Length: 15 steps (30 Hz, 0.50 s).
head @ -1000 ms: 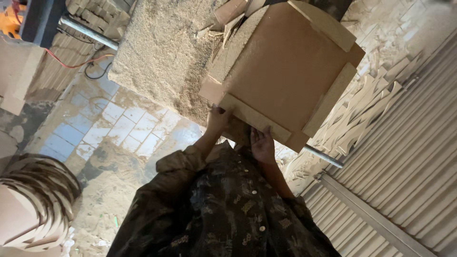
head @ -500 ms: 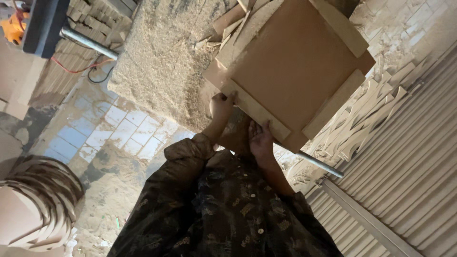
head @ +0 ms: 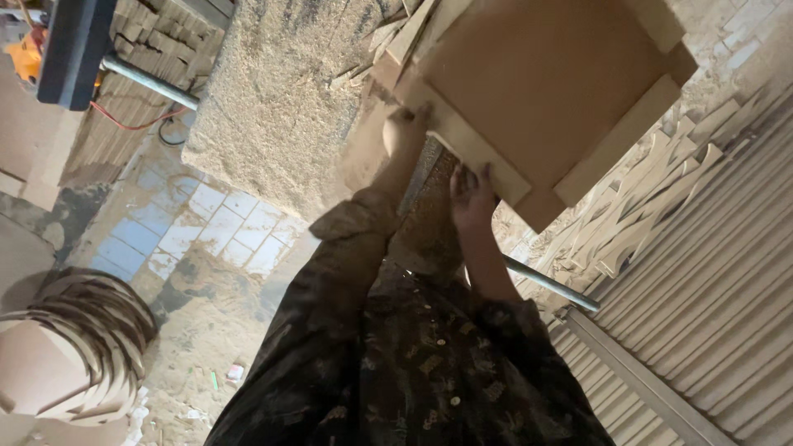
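Observation:
A large brown fibreboard panel [head: 545,91] with flat strips along its edges is held out in front of me. My left hand [head: 405,132] grips its near left corner, the arm in a dark patterned sleeve. My right hand [head: 471,194] holds the near edge from below, fingers curled onto a strip. Under the panel lies a sawdust-covered surface [head: 273,107].
A metal pipe [head: 545,281] runs beneath my right arm. Cut wooden shapes [head: 628,215] and long ribbed slats [head: 727,314] are stacked at the right. Curved board pieces [head: 74,330] are piled at lower left on a dusty tiled floor [head: 190,231]. A dark post [head: 74,49] stands at upper left.
Both arms have stretched out and the panel has moved away from me, up and to the right in view. My grip on its near edge is unchanged.

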{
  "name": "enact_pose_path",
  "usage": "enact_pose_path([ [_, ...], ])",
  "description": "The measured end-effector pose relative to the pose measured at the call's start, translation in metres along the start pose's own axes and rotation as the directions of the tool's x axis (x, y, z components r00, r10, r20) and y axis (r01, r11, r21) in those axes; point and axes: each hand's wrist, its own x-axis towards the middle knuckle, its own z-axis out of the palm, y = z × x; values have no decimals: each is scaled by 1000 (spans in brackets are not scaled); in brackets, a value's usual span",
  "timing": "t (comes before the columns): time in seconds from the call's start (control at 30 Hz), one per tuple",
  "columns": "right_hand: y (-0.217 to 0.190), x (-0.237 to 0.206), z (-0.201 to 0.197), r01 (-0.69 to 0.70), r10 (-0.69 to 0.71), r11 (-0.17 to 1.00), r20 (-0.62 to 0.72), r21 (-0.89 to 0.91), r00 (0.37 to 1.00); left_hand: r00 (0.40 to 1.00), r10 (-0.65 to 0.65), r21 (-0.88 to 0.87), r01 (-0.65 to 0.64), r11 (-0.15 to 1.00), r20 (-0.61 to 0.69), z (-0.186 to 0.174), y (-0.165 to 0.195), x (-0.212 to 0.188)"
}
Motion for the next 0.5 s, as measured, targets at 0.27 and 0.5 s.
enact_pose_path([
  [0.27,-4,-4,-46,-41,41,999,43,-11,998,993,108,-19,-107,994,48,-12,-29,-17],
  [0.5,-51,-83,-225,107,-114,993,368,39,923,998,40,-81,-43,996,-39,-44,-105,-69],
])
